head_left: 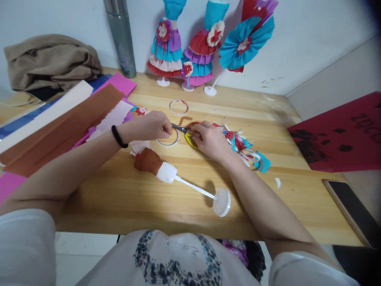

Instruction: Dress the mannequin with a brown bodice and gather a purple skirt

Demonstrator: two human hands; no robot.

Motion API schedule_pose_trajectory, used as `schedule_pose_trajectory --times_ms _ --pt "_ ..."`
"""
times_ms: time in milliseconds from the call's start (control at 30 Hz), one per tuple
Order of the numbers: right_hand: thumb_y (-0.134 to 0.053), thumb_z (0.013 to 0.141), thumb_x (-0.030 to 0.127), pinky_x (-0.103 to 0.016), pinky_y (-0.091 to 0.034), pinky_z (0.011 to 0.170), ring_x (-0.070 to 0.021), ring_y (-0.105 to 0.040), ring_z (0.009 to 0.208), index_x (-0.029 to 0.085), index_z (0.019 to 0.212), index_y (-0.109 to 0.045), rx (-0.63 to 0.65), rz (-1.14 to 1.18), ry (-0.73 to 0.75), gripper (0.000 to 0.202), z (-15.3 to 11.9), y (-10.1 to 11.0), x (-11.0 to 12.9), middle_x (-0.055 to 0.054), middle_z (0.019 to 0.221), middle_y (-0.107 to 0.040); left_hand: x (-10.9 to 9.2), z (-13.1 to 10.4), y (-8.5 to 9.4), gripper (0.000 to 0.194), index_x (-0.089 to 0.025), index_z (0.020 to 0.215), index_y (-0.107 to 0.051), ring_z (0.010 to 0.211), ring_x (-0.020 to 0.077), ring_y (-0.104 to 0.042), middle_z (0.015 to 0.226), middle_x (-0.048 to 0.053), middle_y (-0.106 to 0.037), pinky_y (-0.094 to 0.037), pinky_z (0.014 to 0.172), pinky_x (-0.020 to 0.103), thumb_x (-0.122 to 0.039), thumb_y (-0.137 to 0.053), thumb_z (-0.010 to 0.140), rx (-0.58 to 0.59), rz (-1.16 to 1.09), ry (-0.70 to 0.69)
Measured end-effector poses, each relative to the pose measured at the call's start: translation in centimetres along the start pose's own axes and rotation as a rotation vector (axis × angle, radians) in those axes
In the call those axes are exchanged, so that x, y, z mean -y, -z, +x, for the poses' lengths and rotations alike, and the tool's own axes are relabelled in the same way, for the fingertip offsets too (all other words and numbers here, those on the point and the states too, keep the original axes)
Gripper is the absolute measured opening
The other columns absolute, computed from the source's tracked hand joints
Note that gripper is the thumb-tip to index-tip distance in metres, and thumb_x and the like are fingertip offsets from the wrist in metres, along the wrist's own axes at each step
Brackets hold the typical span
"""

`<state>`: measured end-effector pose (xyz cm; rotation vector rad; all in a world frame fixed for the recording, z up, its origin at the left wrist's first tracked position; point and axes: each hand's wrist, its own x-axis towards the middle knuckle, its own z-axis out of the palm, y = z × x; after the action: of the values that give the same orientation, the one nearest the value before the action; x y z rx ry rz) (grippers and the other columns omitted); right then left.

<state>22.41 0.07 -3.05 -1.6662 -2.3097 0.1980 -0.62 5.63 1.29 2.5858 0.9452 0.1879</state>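
A pair of scissors with yellow and red handles (191,141) is held by my right hand (208,139), whose fingers are wrapped round the handles. The blades point left, towards my left hand (156,126). Its fingers are pinched together near the blade tips; what they hold, if anything, is too small to tell. Just below my hands a small white mannequin (167,172) with brown paper round its upper body lies on its side, its round base (222,201) to the right. Beneath my left hand lies a tape ring (168,142), and another tape ring (179,107) lies behind.
Paper sheets (65,127) spread over the left side. Three decorated stands, including a layered paper dress (166,51), line the wall beside a bottle (122,43). Paper scraps (238,141) lie right of my right hand; a phone (351,206) rests at the right edge.
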Motion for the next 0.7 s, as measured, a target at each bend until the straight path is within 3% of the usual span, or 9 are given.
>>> schedule_pose_trajectory --times_ms 100,267,500,700 --pt "-0.053 0.080 0.010 -0.034 -0.047 0.079 -0.0273 -0.063 0.095 0.014 0.104 -0.071 0.028 -0.012 0.029 0.030 -0.1 0.0 0.1 -0.014 0.106 -0.069 -0.5 1.5 -1.0 0.024 -0.012 0.082 -0.077 0.068 0.0128 -0.060 0.079 0.005 -0.075 -0.041 0.067 0.022 -0.012 -0.054 0.076 0.081 -0.011 -0.006" --pt "-0.054 0.081 0.010 -0.035 -0.047 0.081 -0.0276 -0.062 0.098 0.014 0.104 -0.072 0.014 -0.027 0.040 0.030 -0.2 -0.1 -0.1 -0.014 0.107 -0.069 -0.2 2.9 -2.1 0.023 -0.011 0.078 -0.075 0.071 0.0136 -0.060 0.080 0.005 -0.074 -0.039 0.068 0.023 -0.012 -0.052 0.075 0.069 0.062 0.061" --pt "-0.055 0.081 0.013 -0.041 -0.045 0.090 -0.0308 -0.058 0.097 0.010 0.106 -0.068 -0.004 -0.149 0.077 0.028 0.0 -0.4 -0.5 -0.017 0.107 -0.068 2.4 2.5 -0.5 0.020 -0.010 0.082 -0.074 0.075 0.0146 -0.062 0.083 0.006 -0.073 -0.040 0.069 0.022 -0.014 -0.056 0.076 0.108 0.123 0.117" --pt "-0.049 0.086 0.012 -0.042 -0.043 0.091 -0.0303 -0.057 0.097 0.011 0.097 -0.068 0.020 -0.155 0.111 0.022 0.1 -0.9 -0.8 -0.018 0.109 -0.068 2.7 2.4 -0.7 0.013 -0.011 0.079 -0.070 0.075 0.0138 -0.060 0.078 0.003 -0.071 -0.039 0.070 0.022 -0.012 -0.058 0.073 0.122 0.171 0.195"
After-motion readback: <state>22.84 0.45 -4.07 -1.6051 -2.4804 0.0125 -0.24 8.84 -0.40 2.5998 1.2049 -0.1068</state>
